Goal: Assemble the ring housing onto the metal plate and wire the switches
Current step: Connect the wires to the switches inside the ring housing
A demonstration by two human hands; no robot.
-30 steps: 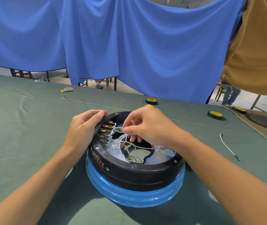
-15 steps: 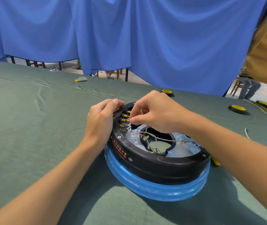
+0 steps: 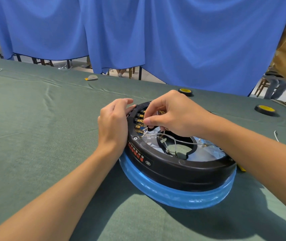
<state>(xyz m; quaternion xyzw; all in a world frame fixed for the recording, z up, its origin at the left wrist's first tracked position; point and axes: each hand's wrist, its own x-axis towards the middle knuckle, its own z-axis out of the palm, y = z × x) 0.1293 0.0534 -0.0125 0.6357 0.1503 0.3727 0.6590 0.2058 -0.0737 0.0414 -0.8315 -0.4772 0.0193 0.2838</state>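
While the left hand [image 3: 112,126] cups the outer wall of the black ring housing [image 3: 173,171] — fingers curled over its rim — the right hand [image 3: 177,115] arches in from the right, wrist raised, thumb and forefinger pinching a white wire [image 3: 156,135] at the brass switch terminals [image 3: 139,121]. The housing sits on the blue-wrapped metal plate [image 3: 173,197], toward the table's [image 3: 34,136] far edge.

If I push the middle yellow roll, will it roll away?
Probably not: the middle yellow roll lies flat on the green cloth, so it would likely slide. Set on edge, its round shape could roll.
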